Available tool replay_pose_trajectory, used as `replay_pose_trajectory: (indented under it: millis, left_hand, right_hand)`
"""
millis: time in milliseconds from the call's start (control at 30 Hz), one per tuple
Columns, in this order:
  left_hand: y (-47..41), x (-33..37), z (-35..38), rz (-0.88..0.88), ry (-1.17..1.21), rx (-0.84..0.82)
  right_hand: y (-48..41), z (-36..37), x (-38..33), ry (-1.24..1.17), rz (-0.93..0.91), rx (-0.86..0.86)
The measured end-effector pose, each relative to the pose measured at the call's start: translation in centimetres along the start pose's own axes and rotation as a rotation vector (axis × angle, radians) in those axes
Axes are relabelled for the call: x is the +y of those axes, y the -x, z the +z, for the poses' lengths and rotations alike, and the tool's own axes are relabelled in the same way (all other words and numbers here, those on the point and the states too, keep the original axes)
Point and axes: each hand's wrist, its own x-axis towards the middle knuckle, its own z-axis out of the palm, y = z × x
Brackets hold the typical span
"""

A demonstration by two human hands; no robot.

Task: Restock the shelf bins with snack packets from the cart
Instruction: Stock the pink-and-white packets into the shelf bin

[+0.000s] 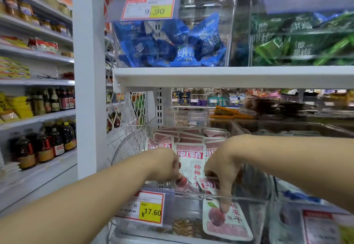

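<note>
Head view. The left hand (165,164) is closed, its curled fingertips pinching the lower left edge of a pink-and-white printed upright packet (188,165) bearing a red fruit picture. The right hand (223,169) is likewise closed, fingers curled downward on a second, tilted packet (228,222) of the same print, with one finger lying down over its face. Two packets are therefore in hand, one per hand, touching each other where the hands nearly meet. Both sit at the front of the clear plastic bin (249,199), the tilted packet showing through its front wall. Behind them lie rows of matching pink packets (191,134); their number cannot be counted. Two price tags are visible: a yellow-and-white 17.60 tag (147,208) just left of the hands and a 9.90 tag (150,7) above. On the white shelf (229,75) overhead stand two clear bins, one of blue packets (168,40), one of green packets (298,40).
</note>
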Motion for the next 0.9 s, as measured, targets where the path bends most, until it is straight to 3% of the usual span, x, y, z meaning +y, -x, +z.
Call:
replay_pose_trajectory:
  millis: [133,367,600,767,900]
  left_hand:
    - [0.0,-0.5,-0.1,0.064,0.098,-0.084]
    - [0.9,0.0,-0.8,0.177,0.12,-0.238]
    - [1.1,0.1,-0.7,0.159,0.104,-0.233]
    - [1.0,0.4,-0.5,0.141,0.076,-0.237]
    - [1.3,0.6,-0.7,0.143,0.038,-0.23]
  right_hand:
    - [0.0,0.3,-0.6,0.117,0.049,0.002]
    - [1.3,0.0,-0.2,0.09,0.023,0.094]
    - [1.9,-1.6,2.8,0.088,0.128,0.415]
    - [1.2,-1.1,1.8,0.156,0.175,0.358]
    - [1.7,-1.3,1.5,0.143,0.189,0.419]
